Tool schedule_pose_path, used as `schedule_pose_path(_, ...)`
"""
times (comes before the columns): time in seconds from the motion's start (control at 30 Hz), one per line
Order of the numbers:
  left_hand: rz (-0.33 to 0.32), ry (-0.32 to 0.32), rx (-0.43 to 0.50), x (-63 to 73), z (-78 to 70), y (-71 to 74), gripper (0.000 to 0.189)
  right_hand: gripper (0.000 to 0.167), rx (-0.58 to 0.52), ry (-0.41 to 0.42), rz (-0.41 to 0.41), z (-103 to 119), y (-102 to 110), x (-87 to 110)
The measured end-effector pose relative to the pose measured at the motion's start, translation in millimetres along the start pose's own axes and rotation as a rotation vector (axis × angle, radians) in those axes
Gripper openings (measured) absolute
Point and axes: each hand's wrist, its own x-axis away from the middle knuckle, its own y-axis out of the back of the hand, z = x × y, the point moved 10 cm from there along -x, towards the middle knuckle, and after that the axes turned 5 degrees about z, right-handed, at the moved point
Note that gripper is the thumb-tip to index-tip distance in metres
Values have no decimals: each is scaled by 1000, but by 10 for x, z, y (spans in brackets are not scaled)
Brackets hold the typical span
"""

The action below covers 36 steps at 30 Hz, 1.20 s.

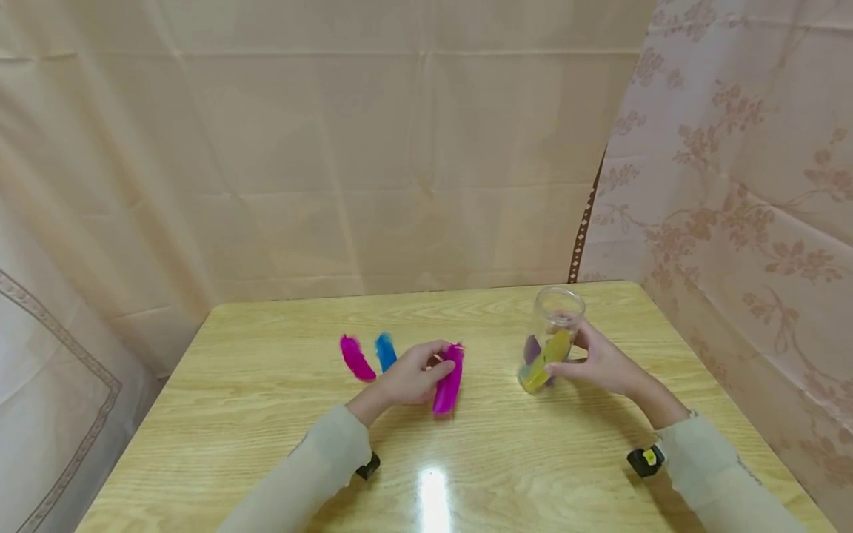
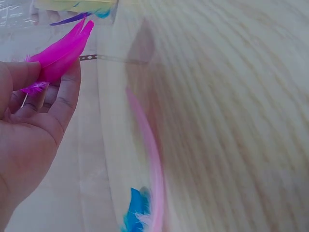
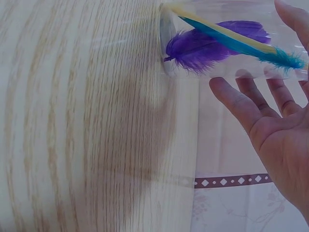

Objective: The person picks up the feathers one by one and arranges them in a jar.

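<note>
My left hand (image 1: pixel 416 374) pinches a magenta feather (image 1: pixel 448 389) between thumb and fingers, above the table. In the left wrist view the feather (image 2: pixel 63 53) points away from the fingertips. My right hand (image 1: pixel 600 359) holds a clear plastic jar (image 1: pixel 560 305) round its side, with the open mouth up. Inside the jar lie a yellow feather (image 1: pixel 553 355), a purple feather (image 3: pixel 198 50) and a teal feather (image 3: pixel 222 41). Left of my left hand are another magenta feather (image 1: pixel 357 358) and a blue feather (image 1: pixel 384 351), partly hidden. A pale pink feather (image 2: pixel 152 154) shows in the left wrist view.
The wooden table (image 1: pixel 233 414) ends at a beige curtain (image 1: pixel 333 163) behind and a flowered curtain (image 1: pixel 746 222) on the right. Black wrist cameras (image 1: pixel 645 460) sit at both sleeves. Bright light reflects off the table's front.
</note>
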Motion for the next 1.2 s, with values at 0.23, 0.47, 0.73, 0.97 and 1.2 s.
schedule_pose_path(0.23,3,-56,61,-96,-202,79,21,90,9,11,-6,14,-6,-8)
schedule_pose_path(0.47,8,-93,97,-194,-379,81,24,84,6,23,-13,21,-9,-19)
schedule_pose_path(0.73,10,-96,94,-292,-468,33,28,85,2,18,-14,10,-7,-20)
schedule_pose_path(0.97,-22,-162,44,-356,-674,89,20,85,2,19,-13,4,-4,-20)
schedule_pose_path(1.2,-24,-168,46,-401,-789,101,21,87,11,18,-18,3,4,-22)
